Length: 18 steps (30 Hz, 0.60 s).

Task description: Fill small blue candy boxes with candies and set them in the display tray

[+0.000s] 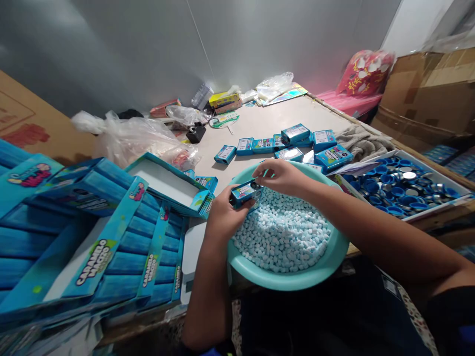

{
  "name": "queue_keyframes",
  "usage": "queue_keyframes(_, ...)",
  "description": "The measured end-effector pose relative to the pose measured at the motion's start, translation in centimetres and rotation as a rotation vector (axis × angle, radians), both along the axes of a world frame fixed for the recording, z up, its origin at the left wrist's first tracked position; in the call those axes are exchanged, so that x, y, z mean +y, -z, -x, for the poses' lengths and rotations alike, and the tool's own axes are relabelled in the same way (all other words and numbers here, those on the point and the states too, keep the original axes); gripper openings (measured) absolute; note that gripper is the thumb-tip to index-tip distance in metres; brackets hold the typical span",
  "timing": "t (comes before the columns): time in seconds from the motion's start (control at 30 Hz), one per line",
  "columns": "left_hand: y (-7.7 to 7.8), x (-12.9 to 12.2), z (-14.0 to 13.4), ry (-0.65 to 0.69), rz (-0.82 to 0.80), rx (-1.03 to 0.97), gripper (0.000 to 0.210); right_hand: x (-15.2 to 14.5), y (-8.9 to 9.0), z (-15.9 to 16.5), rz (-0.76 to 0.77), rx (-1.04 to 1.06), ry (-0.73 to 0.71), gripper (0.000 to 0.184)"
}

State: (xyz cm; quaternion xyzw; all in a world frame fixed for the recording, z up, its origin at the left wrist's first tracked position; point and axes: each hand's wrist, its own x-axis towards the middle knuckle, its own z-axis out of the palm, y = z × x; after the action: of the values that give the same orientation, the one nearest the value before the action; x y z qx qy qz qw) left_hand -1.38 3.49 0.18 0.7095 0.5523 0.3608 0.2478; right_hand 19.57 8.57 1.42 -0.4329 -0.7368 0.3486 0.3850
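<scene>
As seen from the head camera looking down, the person's left hand point(222, 215) is clamped around a small blue box point(243, 193), which lies tilted between thumb and fingers above the left side of a turquoise tub point(285, 282). The right hand point(284, 175) is just beyond the box, its curled fingertips close against the box's right end; whether they grip anything cannot be told. Below both hands, small white and pale-blue pellets point(285, 237) fill much of the tub. Past the tub, similar blue boxes point(334, 157) lie loosely grouped on a pale table point(256, 121). To the right, near the right forearm, a shallow tray holds blue and silvery caps point(401, 190). To the left, blue cartons point(96, 262) printed "Caramelo" stand packed with boxes.
</scene>
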Motion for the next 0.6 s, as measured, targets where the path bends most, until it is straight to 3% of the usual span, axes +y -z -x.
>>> queue_keyframes(0.17, 0.2, 0.4, -0.4, -0.031, -0.025, -0.121, 0.052, 0.8, 0.4, 0.1, 0.157, 0.041, 0.078, 0.022)
queue_keyframes(0.27, -0.5, -0.2, -0.3, -0.187, -0.144, -0.271, 0.058, 0.9, 1.0, 0.4, 0.183, -0.188, 0.092, 0.024)
queue_keyframes(0.37, -1.9, -2.7, 1.4, -0.348, -0.296, -0.245, 0.055, 0.2, 2.1, 0.9, 0.141, -0.520, -0.040, 0.024)
queue_keyframes(0.47, -2.5, -6.1, 4.0, -0.530, -0.330, -0.107, 0.053, -0.7, 3.3, 1.3, 0.159, -0.671, -0.224, 0.036)
queue_keyframes(0.6, -0.8, -9.3, 6.9, -0.691, -0.206, -0.063, 0.052, -1.1, 4.2, 1.3, 0.162, -0.743, -0.337, 0.051)
